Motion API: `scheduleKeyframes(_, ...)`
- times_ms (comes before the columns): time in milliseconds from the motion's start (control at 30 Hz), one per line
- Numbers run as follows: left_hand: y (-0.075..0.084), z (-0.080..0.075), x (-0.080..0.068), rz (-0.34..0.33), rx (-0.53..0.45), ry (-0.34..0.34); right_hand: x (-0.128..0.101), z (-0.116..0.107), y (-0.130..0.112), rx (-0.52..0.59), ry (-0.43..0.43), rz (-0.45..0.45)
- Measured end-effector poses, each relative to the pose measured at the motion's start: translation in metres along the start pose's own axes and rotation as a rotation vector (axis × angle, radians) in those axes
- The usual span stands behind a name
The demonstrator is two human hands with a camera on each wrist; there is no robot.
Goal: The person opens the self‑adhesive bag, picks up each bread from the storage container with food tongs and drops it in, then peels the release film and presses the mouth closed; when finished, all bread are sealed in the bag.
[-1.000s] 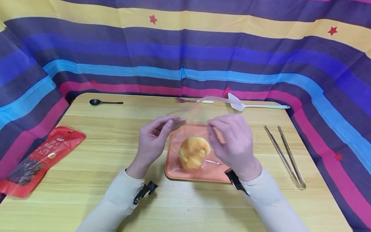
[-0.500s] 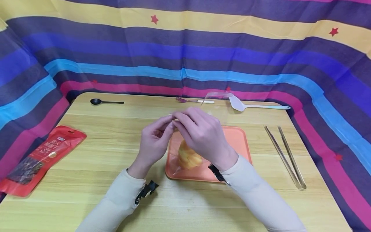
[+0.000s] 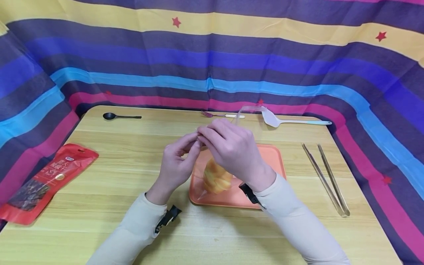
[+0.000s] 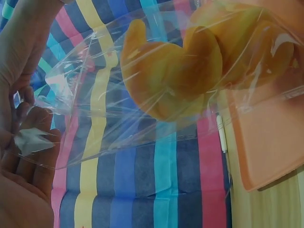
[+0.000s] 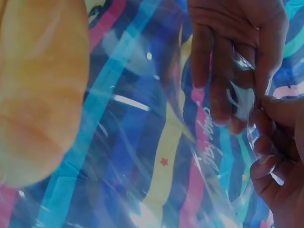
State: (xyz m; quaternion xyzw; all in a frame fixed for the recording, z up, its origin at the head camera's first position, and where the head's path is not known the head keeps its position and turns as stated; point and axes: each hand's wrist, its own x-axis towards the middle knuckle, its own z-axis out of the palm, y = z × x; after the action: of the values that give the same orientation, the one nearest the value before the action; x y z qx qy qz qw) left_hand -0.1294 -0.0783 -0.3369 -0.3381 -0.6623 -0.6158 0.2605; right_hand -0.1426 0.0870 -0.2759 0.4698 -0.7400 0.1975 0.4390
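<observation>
- At frame centre, your left hand [image 3: 175, 162] and right hand [image 3: 232, 149] pinch the clear plastic bag [image 4: 142, 118] top together.
- The golden bread roll [image 3: 216, 176] inside hangs, seemingly just above the orange rectangular tray [image 3: 271, 158].

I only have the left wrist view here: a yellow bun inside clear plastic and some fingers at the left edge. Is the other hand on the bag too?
Observer: Yes. In the head view the right hand pinches the clear bag at its top, right beside the left hand.
Operator: Is the bun resting on anything?
Observer: The bun hangs in the bag over an orange tray.
Operator: Anything else around?
Observer: Metal tongs lie right of the tray, a red packet far left.
</observation>
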Motion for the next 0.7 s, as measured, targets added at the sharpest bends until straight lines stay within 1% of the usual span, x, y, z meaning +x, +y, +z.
scheduleKeyframes(167,0.000,0.000,0.000,0.025,0.028,-0.005,0.003,-0.006,0.001,0.009,-0.014,-0.004)
scheduleKeyframes(433,-0.001,-0.001,0.001,0.061,0.066,-0.005,0.006,-0.010,0.005,0.013,-0.071,-0.018)
scheduleKeyframes(700,-0.001,0.000,0.001,0.105,0.129,-0.010,0.008,-0.012,0.007,0.004,-0.079,-0.056)
